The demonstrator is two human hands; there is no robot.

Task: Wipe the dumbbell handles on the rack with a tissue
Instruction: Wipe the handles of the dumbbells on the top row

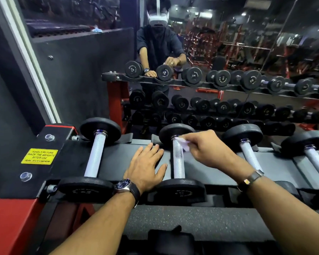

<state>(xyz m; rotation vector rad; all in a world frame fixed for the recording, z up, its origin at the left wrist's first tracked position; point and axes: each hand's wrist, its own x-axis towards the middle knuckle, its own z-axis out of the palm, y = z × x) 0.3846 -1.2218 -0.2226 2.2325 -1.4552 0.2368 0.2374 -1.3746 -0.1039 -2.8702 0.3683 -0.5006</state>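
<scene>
1. Currently the right hand (205,150) pinches the tissue (182,144) against the second dumbbell handle (178,159) on the rack (118,153).
2. The left hand (145,166) rests flat, fingers spread.
3. Risk: the thin tissue could tear on the knurling.

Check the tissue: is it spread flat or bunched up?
Bunched up. The tissue is a small crumpled wad pinched in the right hand, against the far end of the second dumbbell's handle.
</scene>
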